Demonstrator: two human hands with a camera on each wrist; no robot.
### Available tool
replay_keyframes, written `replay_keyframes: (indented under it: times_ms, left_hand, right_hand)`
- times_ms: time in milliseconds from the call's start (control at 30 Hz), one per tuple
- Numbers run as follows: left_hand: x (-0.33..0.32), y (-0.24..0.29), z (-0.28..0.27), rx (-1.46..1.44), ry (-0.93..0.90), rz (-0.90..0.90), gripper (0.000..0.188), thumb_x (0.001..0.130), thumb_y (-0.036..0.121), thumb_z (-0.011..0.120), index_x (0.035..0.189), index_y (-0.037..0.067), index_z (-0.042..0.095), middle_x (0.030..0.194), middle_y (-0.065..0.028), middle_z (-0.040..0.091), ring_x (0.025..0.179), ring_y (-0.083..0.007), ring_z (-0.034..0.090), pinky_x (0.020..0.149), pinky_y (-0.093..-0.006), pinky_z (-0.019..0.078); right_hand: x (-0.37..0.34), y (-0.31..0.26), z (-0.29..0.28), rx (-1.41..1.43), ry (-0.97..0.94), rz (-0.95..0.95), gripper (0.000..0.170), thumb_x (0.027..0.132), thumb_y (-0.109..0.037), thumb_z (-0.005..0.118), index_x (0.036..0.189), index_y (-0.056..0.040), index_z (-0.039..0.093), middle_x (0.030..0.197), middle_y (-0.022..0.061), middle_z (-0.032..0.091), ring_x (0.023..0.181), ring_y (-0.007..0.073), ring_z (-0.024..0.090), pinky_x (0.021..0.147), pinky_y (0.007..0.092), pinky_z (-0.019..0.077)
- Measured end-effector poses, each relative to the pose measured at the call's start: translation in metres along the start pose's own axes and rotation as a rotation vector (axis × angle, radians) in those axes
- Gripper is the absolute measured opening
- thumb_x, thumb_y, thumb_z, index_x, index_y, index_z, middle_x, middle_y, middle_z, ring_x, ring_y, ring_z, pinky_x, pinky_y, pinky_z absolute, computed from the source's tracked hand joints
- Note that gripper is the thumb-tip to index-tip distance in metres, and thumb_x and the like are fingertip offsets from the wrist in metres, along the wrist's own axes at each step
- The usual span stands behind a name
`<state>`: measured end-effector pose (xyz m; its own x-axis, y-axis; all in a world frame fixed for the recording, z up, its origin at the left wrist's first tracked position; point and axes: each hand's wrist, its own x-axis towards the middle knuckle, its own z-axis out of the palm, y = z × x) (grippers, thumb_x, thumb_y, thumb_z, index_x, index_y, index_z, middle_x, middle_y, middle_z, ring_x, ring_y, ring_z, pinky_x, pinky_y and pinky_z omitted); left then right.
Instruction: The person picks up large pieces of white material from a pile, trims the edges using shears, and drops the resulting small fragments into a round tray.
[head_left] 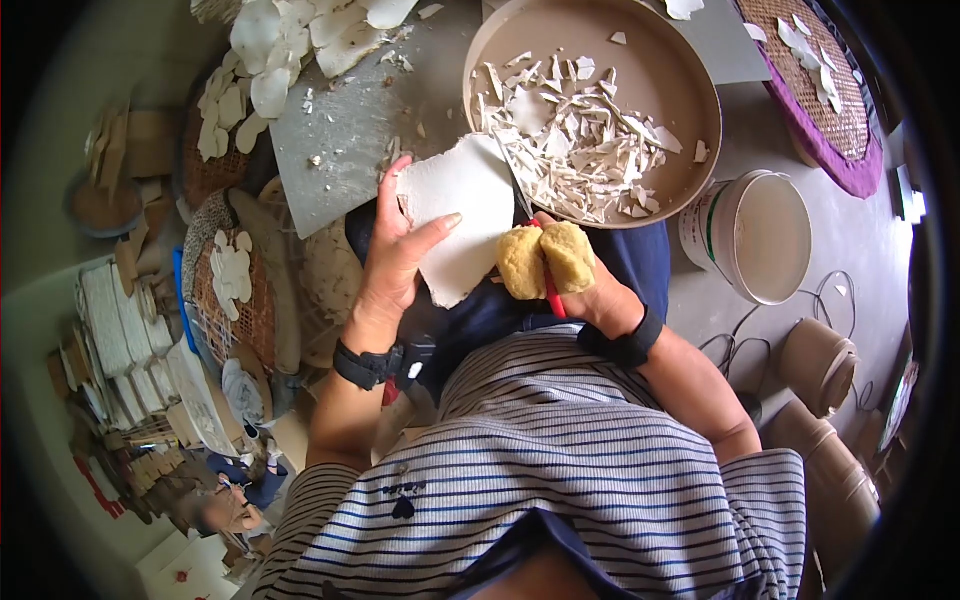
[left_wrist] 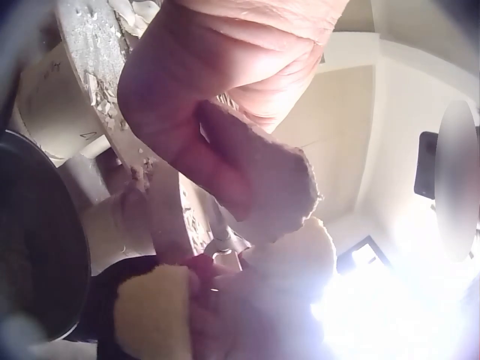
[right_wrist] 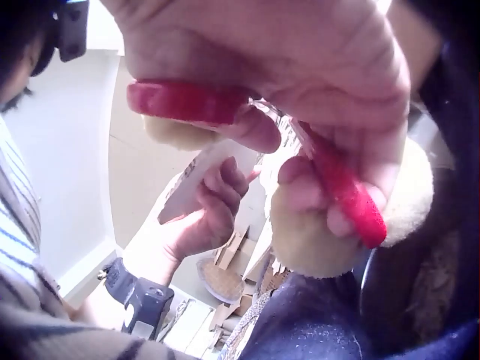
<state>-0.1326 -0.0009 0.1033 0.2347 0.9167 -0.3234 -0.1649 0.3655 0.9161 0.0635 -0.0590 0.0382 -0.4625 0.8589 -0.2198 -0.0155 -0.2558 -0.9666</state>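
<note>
1. Left hand (head_left: pixel 392 252) pinches a white, irregular, flat sheet (head_left: pixel 462 215), thumb on its face, beside a round tan basin (head_left: pixel 660 80); fingers are best kept clear of the blades.
2. Right hand (head_left: pixel 607 298) grips red-handled metal scissors (head_left: pixel 555 297), handles spread wide, with spongy yellow pads (head_left: pixel 568 258).
3. Short, even strokes along a steadied edge probably limit cracking.

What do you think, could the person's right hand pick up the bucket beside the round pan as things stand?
Probably not just yet: the right hand grips scissors and would likely need to free itself first, though nothing seems to block its way to the bucket.
</note>
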Motion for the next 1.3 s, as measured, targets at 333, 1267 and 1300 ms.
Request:
replay_keyframes:
  times_ms: [333, 1267, 1300]
  left_hand:
    - [0.014, 0.022, -0.024, 0.214, -0.234, -0.059, 0.087, 0.070, -0.004, 0.067, 0.141, 0.009, 0.020, 0.128, -0.0107, 0.041, 0.117, -0.0190, 0.044, 0.099, -0.0327, 0.0373]
    - [0.018, 0.000, 0.006, -0.127, 0.228, 0.119, 0.037, 0.081, 0.002, 0.061, 0.117, 0.000, 0.051, 0.104, -0.0118, 0.061, 0.087, -0.0223, 0.065, 0.063, -0.0325, 0.0590]
    - [0.020, 0.000, 0.006, -0.127, 0.219, 0.117, 0.037, 0.081, 0.002, 0.061, 0.117, 0.000, 0.051, 0.104, -0.0118, 0.061, 0.086, -0.0221, 0.065, 0.063, -0.0322, 0.0591]
  right_hand:
    - [-0.005, 0.012, -0.012, -0.420, -0.070, -0.263, 0.035, 0.090, -0.012, 0.056, 0.124, -0.0105, 0.050, 0.120, 0.0081, 0.055, 0.113, 0.0204, 0.052, 0.106, 0.0342, 0.0321]
    - [0.002, 0.005, -0.001, 0.367, -0.026, -0.058, 0.020, 0.096, -0.020, 0.046, 0.108, -0.0037, 0.048, 0.100, 0.0089, 0.059, 0.091, 0.0231, 0.060, 0.087, 0.0384, 0.0497]
    - [0.002, 0.011, 0.000, 0.390, -0.007, -0.075, 0.019, 0.093, -0.019, 0.049, 0.104, -0.0034, 0.047, 0.096, 0.0093, 0.058, 0.088, 0.0234, 0.059, 0.083, 0.0372, 0.0493]
